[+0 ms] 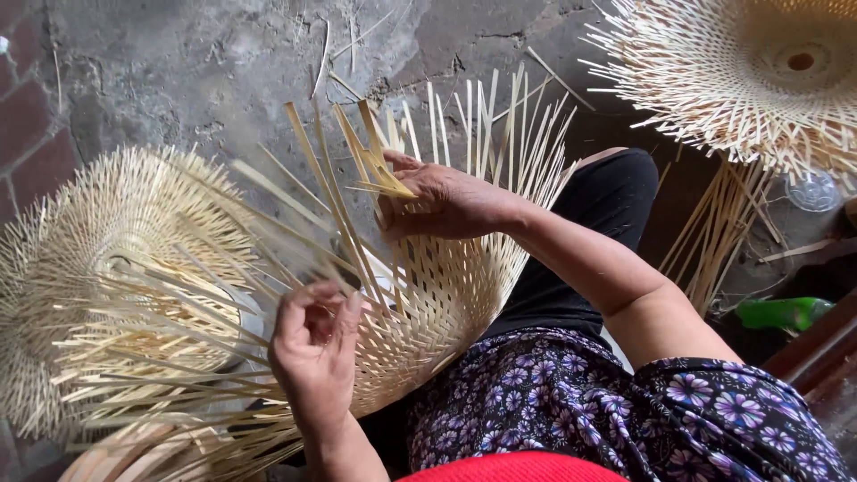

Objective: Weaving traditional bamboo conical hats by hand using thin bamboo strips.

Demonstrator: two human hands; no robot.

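Left hand (314, 344) pinching strips (344, 228) | right hand (442, 201) pressing folded strip onto weave (446, 286) | advice: keep strips taut, spacing even

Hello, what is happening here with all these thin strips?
A person is weaving a pale, half-finished bamboo-strip basket on their lap. The left hand pinches loose strips at the near edge; the right hand bends strips at the far rim. Similar woven pieces lie at left and top right on the concrete floor.
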